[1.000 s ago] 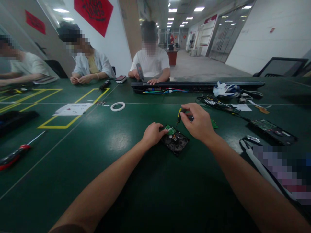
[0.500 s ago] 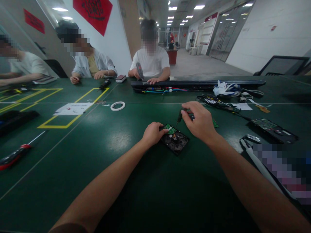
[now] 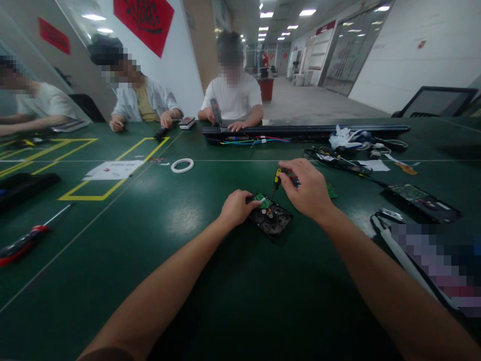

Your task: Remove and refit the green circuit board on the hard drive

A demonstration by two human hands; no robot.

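A dark hard drive [image 3: 273, 225] lies on the green table in front of me, a small green circuit board [image 3: 263, 200] at its far left end. My left hand [image 3: 238, 206] grips that end of the hard drive, thumb over the board. In my right hand [image 3: 306, 188] a small yellow-and-black screwdriver [image 3: 277, 179] is pinched between thumb and fingers. Its shaft points down at the hard drive near the board's edge; whether the tip sits in a screw is too small to tell. Another green board [image 3: 332, 191] is partly hidden behind my right hand.
Another hard drive [image 3: 423, 201] rests at the right, near cables [image 3: 330, 156] and white gloves [image 3: 349, 137]. A roll of white tape [image 3: 182, 165] lies left of centre, a red-black screwdriver [image 3: 28, 241] farther left. A long black panel [image 3: 308, 134] crosses the far side, where co-workers sit.
The screwdriver's handle has turned in my right fingers, its yellow side now showing. My left hand stays on the hard drive. A co-worker's hand has moved onto a black object at the far left.
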